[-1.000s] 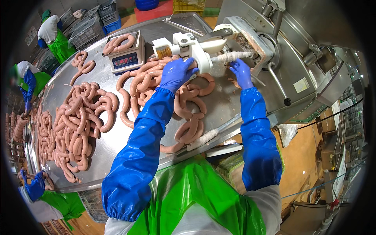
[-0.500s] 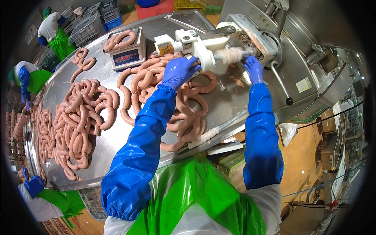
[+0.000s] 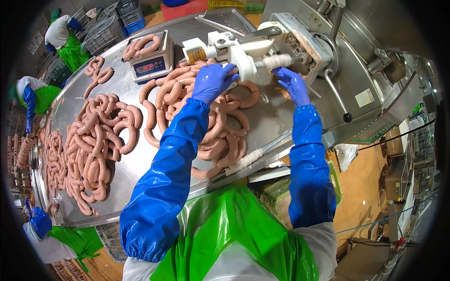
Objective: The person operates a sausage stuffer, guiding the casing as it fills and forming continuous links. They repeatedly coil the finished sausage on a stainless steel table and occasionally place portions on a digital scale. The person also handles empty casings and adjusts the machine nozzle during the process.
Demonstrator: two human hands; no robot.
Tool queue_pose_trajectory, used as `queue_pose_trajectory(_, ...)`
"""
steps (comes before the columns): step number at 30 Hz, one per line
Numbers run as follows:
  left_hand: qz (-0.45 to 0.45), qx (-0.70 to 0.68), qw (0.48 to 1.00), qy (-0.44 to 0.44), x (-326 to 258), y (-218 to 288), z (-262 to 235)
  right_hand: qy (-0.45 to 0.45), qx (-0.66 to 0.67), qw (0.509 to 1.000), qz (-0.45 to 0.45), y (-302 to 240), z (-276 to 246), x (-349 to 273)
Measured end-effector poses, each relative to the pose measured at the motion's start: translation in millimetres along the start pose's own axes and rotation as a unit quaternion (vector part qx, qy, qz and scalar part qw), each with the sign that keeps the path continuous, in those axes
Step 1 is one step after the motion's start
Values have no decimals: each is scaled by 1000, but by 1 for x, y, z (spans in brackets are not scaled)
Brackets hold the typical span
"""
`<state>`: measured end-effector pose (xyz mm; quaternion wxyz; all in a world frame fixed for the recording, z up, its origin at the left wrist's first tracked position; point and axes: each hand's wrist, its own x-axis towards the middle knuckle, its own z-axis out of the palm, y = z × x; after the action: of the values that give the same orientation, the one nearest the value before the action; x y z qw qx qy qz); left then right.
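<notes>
Overseeing from a distance, I have my left grip (image 3: pixel 214 82), gloved in violet-blue, against a white plastic housing (image 3: pixel 243 56); whether it clamps anything, I cannot tell. My right grip (image 3: pixel 291 85), gloved alike, has thumb and fingers apart just below a crinkled white tubular casing (image 3: pixel 276 61), sleeved on a metal tube (image 3: pixel 298 59) toward the far right of the stainless-steel tabletop (image 3: pixel 126 173); contact is unclear. Plump, glossy pink linked sausages (image 3: pixel 172 96) lie coiled around my left blue plastic sleeve (image 3: pixel 161 182), between the tabletop's near and far edges. I judge them soft, slippery and weighty in a chain, best cradled mid-link, sparing the joints. The casing looks light and easily torn; a loose ring of fingers around its middle should suit.
</notes>
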<state>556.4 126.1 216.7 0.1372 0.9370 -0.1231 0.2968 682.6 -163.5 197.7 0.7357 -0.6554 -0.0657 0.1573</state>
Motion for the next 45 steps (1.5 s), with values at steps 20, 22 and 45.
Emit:
queue_pose_trajectory(20,28,75,995,56,0,7,4,10,284,959,-9,55,123,-7)
queue_pose_trajectory(22,24,94,994,59,0,8,3,11,269,963,-24,55,124,-9)
queue_pose_trajectory(45,-61,-43,995,73,-9,7,-36,38,257,965,-19,66,116,9)
